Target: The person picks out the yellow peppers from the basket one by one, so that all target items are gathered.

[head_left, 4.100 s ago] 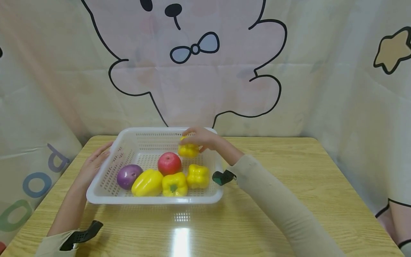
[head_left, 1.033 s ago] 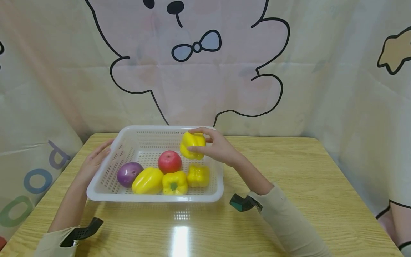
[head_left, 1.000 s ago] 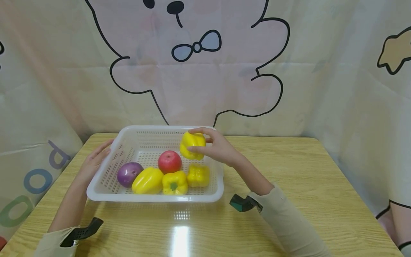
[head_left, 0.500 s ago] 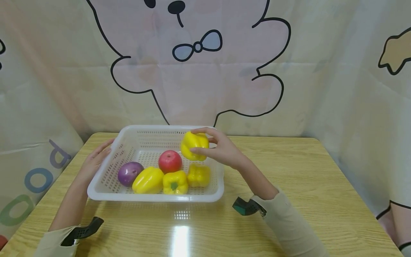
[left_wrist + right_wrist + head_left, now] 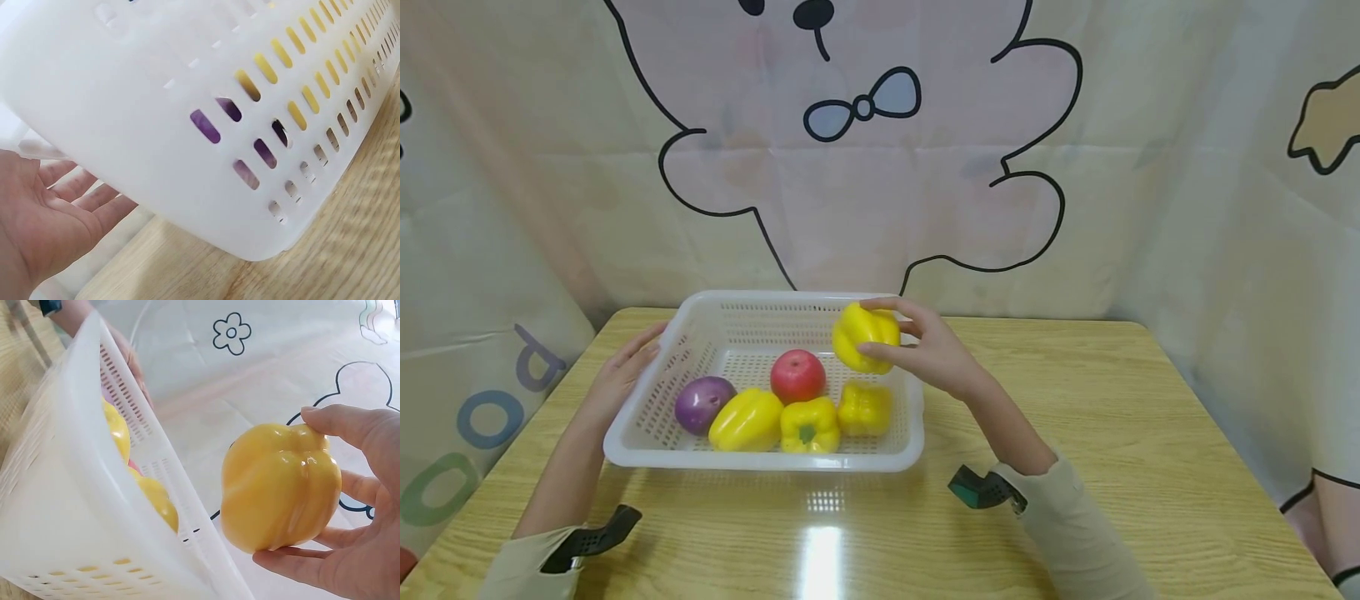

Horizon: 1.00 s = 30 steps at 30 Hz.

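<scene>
Over on the left, the left hand (image 5: 620,385) lies with fairly straight fingers against a white perforated basket (image 5: 760,461). Inside, left to right, sit a purple fruit (image 5: 703,406), a long yellow pepper (image 5: 747,421), a red apple (image 5: 797,376), a stem-out pepper (image 5: 809,423) and a right-end pepper (image 5: 865,409). The basket stands on a wooden table (image 5: 1120,450) before a printed curtain (image 5: 1150,192). Well apart from the left, the right hand (image 5: 936,354) grips a held pepper (image 5: 859,335), glossy, yellow and lobed, raised at the basket's back right.
</scene>
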Available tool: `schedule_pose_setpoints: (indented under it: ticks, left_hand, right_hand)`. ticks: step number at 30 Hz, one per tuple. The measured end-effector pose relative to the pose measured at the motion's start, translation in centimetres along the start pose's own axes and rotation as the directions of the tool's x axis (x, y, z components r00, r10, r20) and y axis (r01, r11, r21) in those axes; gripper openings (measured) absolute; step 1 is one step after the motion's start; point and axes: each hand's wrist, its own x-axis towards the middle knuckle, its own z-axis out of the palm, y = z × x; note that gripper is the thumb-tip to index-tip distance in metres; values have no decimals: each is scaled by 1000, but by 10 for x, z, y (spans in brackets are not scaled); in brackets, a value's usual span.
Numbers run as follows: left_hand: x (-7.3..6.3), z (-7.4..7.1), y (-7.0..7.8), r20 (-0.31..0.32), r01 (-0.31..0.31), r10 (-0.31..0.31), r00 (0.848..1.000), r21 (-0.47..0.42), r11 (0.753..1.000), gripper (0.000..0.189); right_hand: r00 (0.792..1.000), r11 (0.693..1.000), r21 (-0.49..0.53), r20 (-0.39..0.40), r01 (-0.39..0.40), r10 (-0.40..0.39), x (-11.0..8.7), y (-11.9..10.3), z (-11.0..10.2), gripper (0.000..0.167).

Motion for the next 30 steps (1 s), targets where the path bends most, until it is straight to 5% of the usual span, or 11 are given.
schedule_pose_setpoints:
  ticks: [30]
  left_hand:
    - [1, 0, -2, -2, -15, 15, 1000, -14, 1000, 32]
  right_hand:
    - [991, 1000, 15, -134, 13, -11, -17, 16, -17, 57]
